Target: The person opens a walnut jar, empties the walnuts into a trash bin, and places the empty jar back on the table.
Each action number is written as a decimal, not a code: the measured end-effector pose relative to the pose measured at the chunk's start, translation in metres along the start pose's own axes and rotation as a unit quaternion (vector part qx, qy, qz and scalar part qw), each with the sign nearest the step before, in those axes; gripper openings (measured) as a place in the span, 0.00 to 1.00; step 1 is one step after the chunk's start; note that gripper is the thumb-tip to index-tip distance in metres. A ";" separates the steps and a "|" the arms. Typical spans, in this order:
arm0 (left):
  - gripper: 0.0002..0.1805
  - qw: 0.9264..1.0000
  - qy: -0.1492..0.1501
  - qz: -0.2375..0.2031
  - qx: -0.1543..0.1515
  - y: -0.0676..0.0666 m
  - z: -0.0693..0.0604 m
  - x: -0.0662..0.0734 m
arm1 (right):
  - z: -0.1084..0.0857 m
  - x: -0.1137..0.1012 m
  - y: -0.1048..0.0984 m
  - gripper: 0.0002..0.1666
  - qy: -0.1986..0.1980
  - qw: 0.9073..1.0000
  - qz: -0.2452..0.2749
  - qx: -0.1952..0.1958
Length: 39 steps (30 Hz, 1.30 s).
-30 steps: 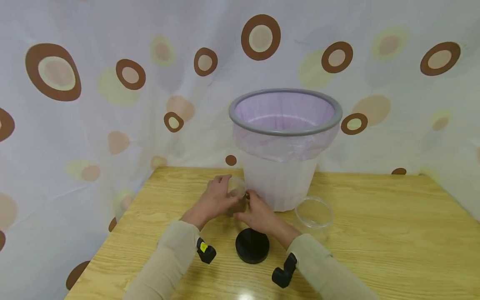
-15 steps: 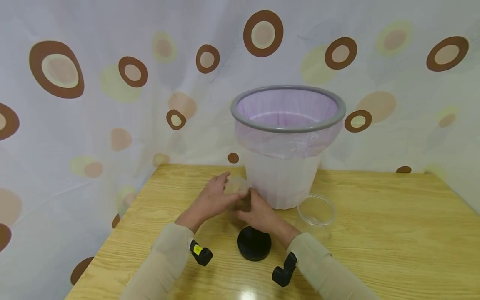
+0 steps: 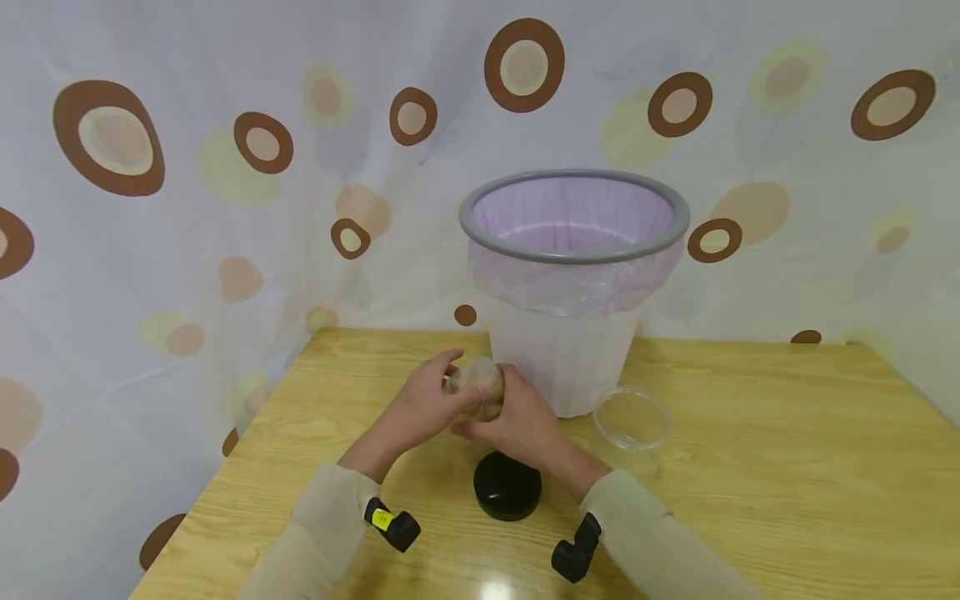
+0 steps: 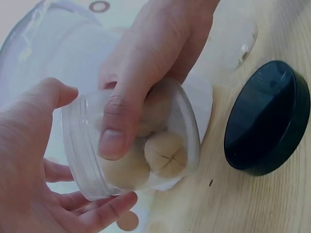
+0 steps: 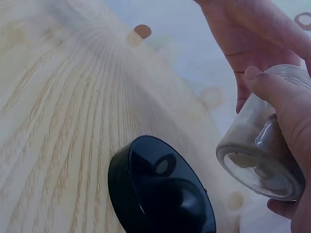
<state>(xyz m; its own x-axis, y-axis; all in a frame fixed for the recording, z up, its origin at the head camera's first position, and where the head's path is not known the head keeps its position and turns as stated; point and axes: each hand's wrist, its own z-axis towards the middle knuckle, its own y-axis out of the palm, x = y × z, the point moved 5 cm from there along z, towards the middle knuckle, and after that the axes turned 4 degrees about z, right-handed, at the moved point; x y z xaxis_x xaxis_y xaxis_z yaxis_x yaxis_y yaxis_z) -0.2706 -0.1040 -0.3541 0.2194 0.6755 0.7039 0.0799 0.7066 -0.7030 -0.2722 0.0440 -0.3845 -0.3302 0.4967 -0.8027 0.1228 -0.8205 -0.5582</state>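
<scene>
My right hand (image 3: 527, 427) grips a clear jar (image 3: 482, 385), its thumb lying along the side wall. The jar is tilted, its mouth towards my left hand (image 3: 422, 407). Inside, several round beige pieces (image 4: 167, 155) show in the left wrist view; one bears a cross-shaped crease. My left hand is cupped at the mouth, thumb by the rim and fingers spread below it. From the right wrist view the jar's base (image 5: 260, 172) is visible. A round black lid (image 3: 507, 486) lies on the table, nearer me than the jar.
Just behind the hands stands a white bin (image 3: 566, 362) with a purple liner and grey rim. A clear round container (image 3: 632, 421) sits at its right. The wooden table (image 3: 765, 467) ends at a patterned cloth (image 3: 420, 50) behind.
My right hand has closed around the jar and tipped it to the left. My left hand has stayed near the jar's mouth. The lid, bin and clear container have not moved.
</scene>
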 end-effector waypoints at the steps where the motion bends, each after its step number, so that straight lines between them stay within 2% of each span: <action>1: 0.42 1.000 0.004 -0.003 -0.004 0.000 -0.001 0.002 | -0.001 -0.001 -0.002 0.53 -0.003 1.000 -0.017 0.003; 7: 0.36 0.999 0.026 -0.015 -0.018 0.004 -0.006 0.009 | -0.006 -0.008 -0.011 0.51 -0.021 0.997 -0.074 -0.016; 16: 0.34 0.999 0.040 0.004 -0.014 0.010 -0.012 0.014 | -0.019 -0.017 -0.020 0.49 -0.060 0.994 -0.087 -0.037; 21: 0.34 0.999 0.041 -0.004 0.011 0.011 -0.014 0.018 | -0.026 -0.024 -0.025 0.54 -0.086 0.987 -0.132 -0.011; 24: 0.35 0.999 0.037 -0.014 0.032 0.012 -0.014 0.019 | -0.030 -0.028 -0.028 0.57 -0.110 0.980 -0.163 0.016; 28: 0.34 0.998 0.032 -0.032 0.038 0.015 -0.016 0.021 | -0.035 -0.030 -0.028 0.59 -0.134 0.970 -0.197 0.050; 33: 0.35 0.998 0.027 -0.052 0.018 0.021 -0.018 0.023 | -0.039 -0.029 -0.030 0.58 -0.136 0.965 -0.215 0.069; 36: 0.36 0.997 0.023 -0.070 -0.015 0.024 -0.019 0.022 | -0.041 -0.029 -0.033 0.56 -0.145 0.962 -0.221 0.067; 39: 0.39 0.995 0.032 -0.075 -0.052 0.028 -0.020 0.022 | -0.045 -0.027 -0.034 0.56 -0.156 0.959 -0.227 0.062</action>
<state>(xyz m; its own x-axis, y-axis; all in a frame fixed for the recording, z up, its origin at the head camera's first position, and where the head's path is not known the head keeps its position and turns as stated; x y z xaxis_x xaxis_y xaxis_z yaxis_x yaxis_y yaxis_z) -0.2438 -0.0734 -0.3599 0.2591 0.5461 0.7967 0.2168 0.7709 -0.5989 -0.2257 0.0715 -0.3530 -0.5893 0.7177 -0.3710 -0.2048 -0.5769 -0.7908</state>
